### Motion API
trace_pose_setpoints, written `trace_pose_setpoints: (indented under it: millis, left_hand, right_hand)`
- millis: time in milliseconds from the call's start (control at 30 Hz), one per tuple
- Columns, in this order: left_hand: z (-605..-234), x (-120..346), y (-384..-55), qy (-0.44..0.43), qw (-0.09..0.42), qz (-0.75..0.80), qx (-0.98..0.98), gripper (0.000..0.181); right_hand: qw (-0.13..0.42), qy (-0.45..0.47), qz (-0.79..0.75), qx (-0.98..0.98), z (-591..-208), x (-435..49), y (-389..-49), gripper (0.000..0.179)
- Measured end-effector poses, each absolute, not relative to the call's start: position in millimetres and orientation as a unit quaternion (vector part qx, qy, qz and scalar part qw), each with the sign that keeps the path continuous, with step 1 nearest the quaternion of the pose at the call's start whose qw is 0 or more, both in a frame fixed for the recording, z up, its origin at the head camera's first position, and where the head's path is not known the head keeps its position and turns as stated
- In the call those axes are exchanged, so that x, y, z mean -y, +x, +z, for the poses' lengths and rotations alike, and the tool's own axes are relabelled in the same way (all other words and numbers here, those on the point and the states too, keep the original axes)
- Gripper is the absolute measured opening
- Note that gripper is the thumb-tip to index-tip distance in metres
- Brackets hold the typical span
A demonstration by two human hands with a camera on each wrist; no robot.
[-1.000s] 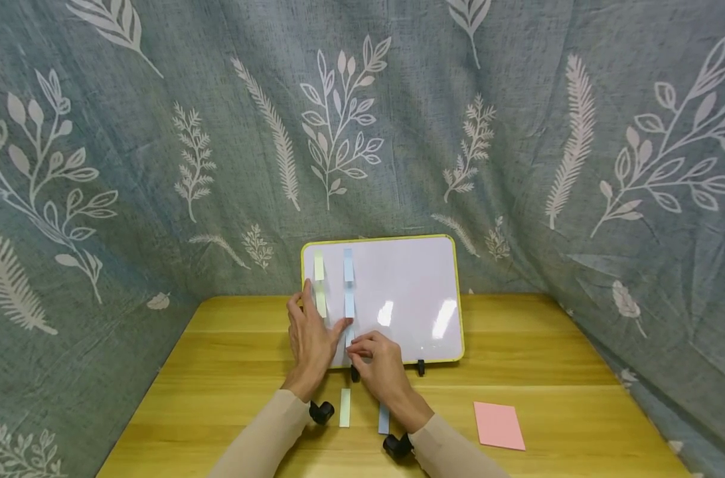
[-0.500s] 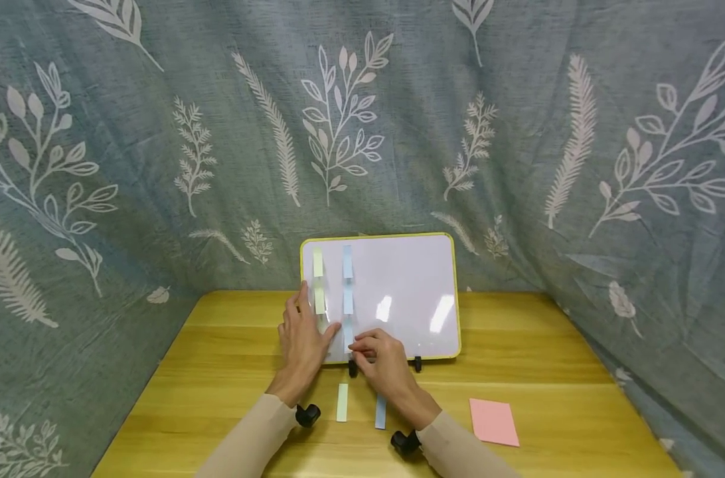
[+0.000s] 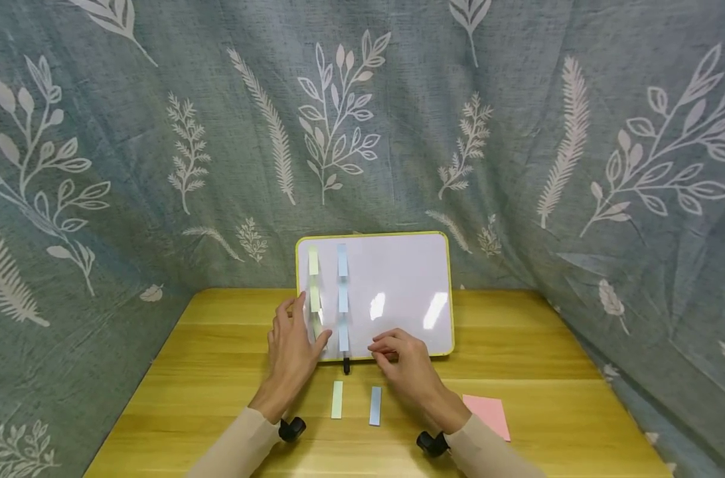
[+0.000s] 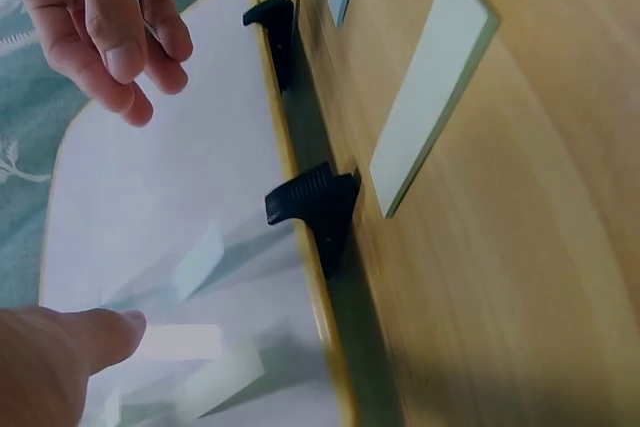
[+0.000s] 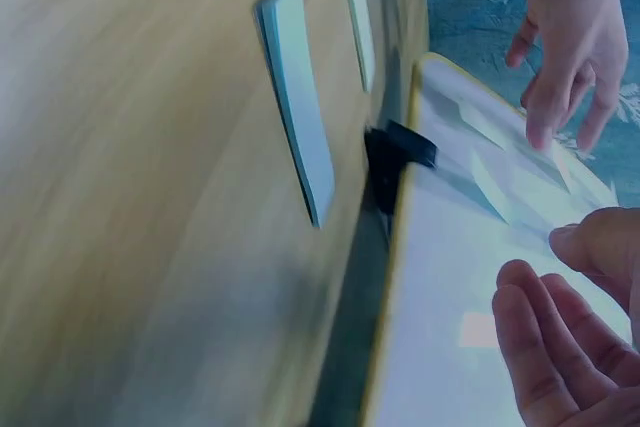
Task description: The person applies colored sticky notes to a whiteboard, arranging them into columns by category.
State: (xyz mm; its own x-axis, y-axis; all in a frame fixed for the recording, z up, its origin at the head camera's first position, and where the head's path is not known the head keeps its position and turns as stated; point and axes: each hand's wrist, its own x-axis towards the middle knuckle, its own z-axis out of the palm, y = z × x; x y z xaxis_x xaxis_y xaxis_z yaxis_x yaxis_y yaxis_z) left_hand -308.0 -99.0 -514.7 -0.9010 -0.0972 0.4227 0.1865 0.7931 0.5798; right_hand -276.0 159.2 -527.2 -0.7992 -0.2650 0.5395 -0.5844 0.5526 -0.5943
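Note:
A whiteboard point(image 3: 401, 272) with a yellow rim leans at the back of the table. Three light blue sticky strips point(image 3: 342, 295) run down it in a column, their lower ends lifting off. Left of them hang three pale green sticky strips point(image 3: 315, 295), the lowest partly behind my left hand. My left hand point(image 3: 291, 352) is at the board's lower left edge, fingers spread and holding nothing. Before the lower middle of the board is my right hand point(image 3: 407, 365), right of the lowest blue strip. In the right wrist view its thumb and fingers are apart, nothing between them.
On the table point(image 3: 231, 372) lie a pad of green strips point(image 3: 336, 399) and a pad of blue strips point(image 3: 375, 406). A pink sticky note pad point(image 3: 488, 415) sits partly behind my right forearm. Black stand feet point(image 4: 315, 202) grip the board's lower edge.
My right hand has let go of the lowest blue strip and moved right, away from it. My left hand has drawn back left and down; that strip now shows whole on the board.

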Motion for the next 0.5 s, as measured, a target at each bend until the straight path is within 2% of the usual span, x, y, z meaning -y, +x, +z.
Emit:
trace_pose_setpoints:
  millis: [300,500]
  left_hand:
    - [-509,96,-286,-0.065,0.24,-0.318,0.915,0.088]
    - [-511,91,-272,-0.096,0.255,-0.307,0.912,0.08]
  right_hand:
    - [0.211,0.279,0.368,0.862,-516,-198,-262,0.019]
    - [0.184,0.277,0.336,0.881,-514,-231,-248,0.028]
